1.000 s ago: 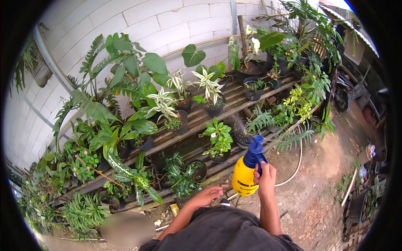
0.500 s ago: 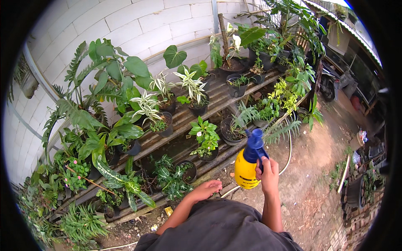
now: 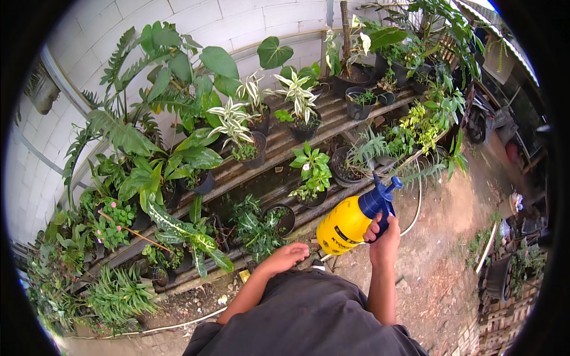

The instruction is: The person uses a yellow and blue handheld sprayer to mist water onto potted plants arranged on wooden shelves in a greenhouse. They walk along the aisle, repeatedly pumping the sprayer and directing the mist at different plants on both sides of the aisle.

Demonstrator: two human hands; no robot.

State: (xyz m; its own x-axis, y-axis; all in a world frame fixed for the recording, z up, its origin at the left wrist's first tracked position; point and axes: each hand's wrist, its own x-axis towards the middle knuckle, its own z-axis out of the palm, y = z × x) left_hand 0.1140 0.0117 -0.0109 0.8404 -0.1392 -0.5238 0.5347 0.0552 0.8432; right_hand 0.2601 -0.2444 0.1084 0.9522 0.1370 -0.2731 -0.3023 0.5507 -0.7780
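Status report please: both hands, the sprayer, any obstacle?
Right hand grips yellow pump sprayer by its blue head. Left hand empty, open. Potted plants ahead, nothing blocking.

Yellow spray bottle (image 3: 349,224) now tips further over, blue nozzle aimed up-right, body swung left. Right hand (image 3: 385,236) sits lower in view, closer to body. Left hand (image 3: 289,257) drops nearer dark shirt (image 3: 309,320). Whole view shifts; potted plants (image 3: 249,154) slide toward upper left.

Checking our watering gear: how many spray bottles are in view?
1: a yellow spray bottle with a blue pump head, held in the right hand above the plant rows. Foliage could hide others.
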